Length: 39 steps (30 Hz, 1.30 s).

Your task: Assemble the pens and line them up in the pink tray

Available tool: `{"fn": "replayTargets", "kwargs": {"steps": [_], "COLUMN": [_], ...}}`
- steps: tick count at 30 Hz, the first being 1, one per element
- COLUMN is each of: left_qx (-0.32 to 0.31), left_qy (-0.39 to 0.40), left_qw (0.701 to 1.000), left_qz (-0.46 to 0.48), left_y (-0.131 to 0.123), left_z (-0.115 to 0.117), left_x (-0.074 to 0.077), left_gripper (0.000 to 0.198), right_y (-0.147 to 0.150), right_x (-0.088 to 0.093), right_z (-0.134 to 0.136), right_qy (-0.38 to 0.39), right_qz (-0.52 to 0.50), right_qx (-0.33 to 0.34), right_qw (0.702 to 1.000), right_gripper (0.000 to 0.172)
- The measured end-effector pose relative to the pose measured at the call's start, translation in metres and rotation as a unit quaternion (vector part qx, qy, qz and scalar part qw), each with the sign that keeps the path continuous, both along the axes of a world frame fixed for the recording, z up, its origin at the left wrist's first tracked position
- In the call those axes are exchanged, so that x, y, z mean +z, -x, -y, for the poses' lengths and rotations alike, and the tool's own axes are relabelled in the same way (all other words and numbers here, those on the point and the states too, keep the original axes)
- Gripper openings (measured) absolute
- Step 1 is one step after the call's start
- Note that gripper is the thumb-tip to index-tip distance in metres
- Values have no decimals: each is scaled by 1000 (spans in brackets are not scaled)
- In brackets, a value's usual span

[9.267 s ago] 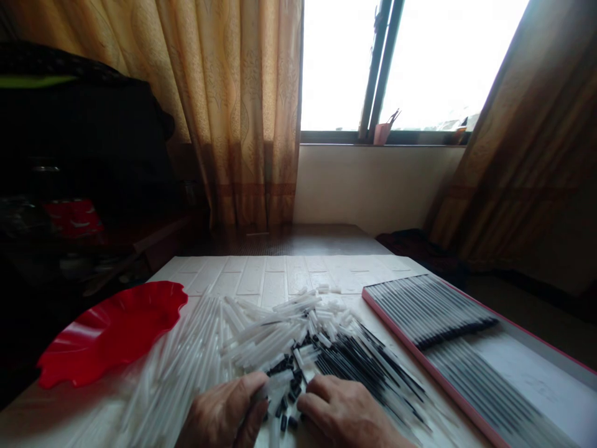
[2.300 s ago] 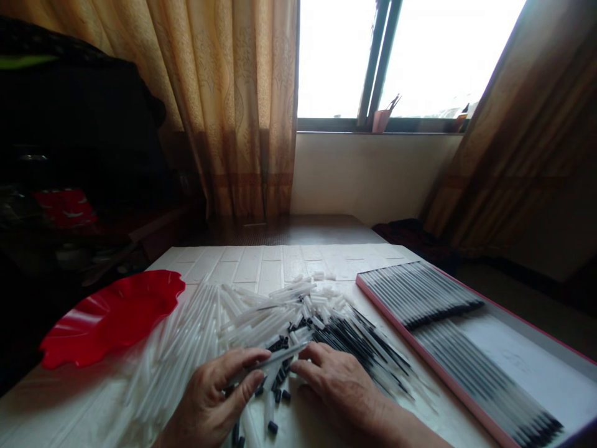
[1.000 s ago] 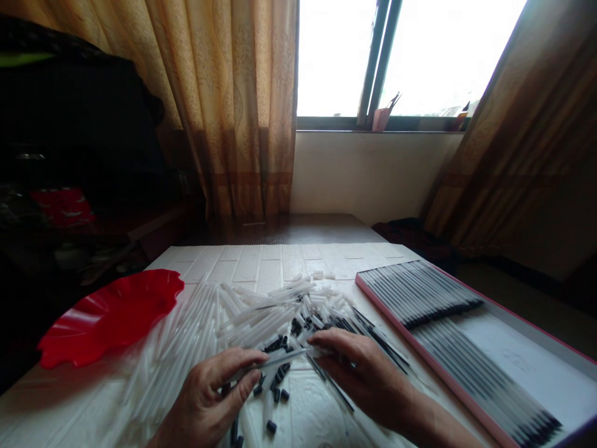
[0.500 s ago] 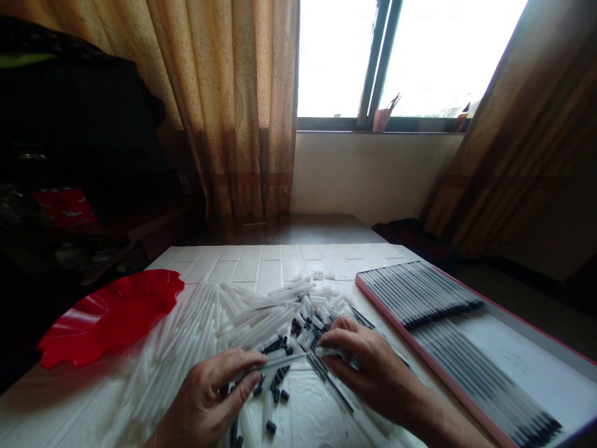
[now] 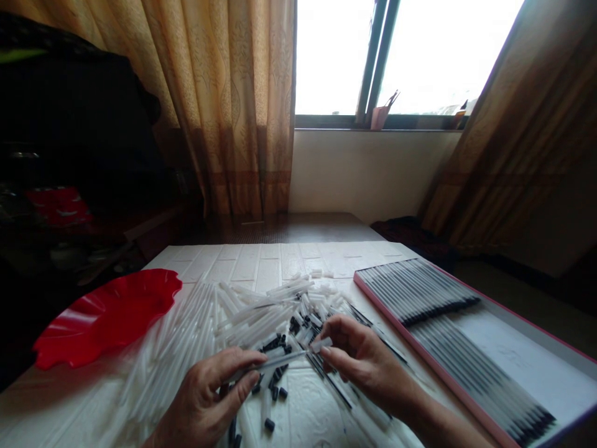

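My left hand (image 5: 212, 392) pinches a translucent tube (image 5: 284, 359) between thumb and fingers, its thin tip pointing right. Close to that tip, my right hand (image 5: 364, 361) holds a short white translucent cap (image 5: 323, 345) between thumb and forefinger. Beyond and between the hands lies a pile of clear tubes (image 5: 261, 320), short white pieces (image 5: 317, 302) and small black plugs (image 5: 295, 325). Thin dark rods (image 5: 336, 392) lie partly under my right hand. More long clear tubes (image 5: 172, 348) are spread left of the pile.
A red wavy-edged dish (image 5: 112, 314) sits at the left. On the right, a shallow pink-edged box (image 5: 382, 305) holds rows of assembled pens (image 5: 485, 373) with black ends. Behind the white brick-patterned table cover (image 5: 261, 255) stands a dark surface (image 5: 317, 227).
My right hand has turned and its fingers have opened out a little, so the short cap shows more clearly near the tube's tip. My left hand keeps its hold on the tube.
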<state>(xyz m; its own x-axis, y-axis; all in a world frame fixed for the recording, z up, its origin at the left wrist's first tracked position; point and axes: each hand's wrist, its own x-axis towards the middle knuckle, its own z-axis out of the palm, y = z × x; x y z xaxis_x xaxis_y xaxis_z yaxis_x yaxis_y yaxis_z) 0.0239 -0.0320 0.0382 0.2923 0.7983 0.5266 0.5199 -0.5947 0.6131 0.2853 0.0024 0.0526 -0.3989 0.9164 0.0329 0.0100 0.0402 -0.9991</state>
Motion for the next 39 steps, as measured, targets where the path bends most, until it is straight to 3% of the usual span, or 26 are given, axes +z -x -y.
{"fn": "replayTargets", "kwargs": {"steps": [9, 12, 15, 17, 23, 29, 39], "left_qx": [-9, -28, -44, -42, -48, -53, -70], "left_qy": [7, 0, -24, -34, -71, -87, -72], "left_qw": [1000, 998, 991, 987, 976, 967, 965], "left_qz": [-8, -54, -124, -154, -202, -233, -243], "left_y": [-2, 0, 0, 0, 0, -2, 2], "left_z": [2, 1, 0, 0, -1, 1, 4], "left_x": [-3, -9, -14, -17, -24, -19, -21], "left_gripper": [18, 20, 19, 22, 31, 36, 24], "right_y": [6, 3, -3, -6, -5, -3, -4], "right_x": [-9, -14, -18, -19, -21, -23, -29], "right_z": [3, 2, 1, 1, 3, 4, 5], "right_qy": [-4, -105, -227, -258, -307, -333, -343], "right_qz": [-21, 86, 226, 267, 314, 320, 338], "right_qx": [34, 29, 48, 73, 99, 105, 118], "right_qw": [999, 990, 946, 926, 893, 881, 868], "right_gripper": [27, 21, 19, 18, 17, 17, 13]}}
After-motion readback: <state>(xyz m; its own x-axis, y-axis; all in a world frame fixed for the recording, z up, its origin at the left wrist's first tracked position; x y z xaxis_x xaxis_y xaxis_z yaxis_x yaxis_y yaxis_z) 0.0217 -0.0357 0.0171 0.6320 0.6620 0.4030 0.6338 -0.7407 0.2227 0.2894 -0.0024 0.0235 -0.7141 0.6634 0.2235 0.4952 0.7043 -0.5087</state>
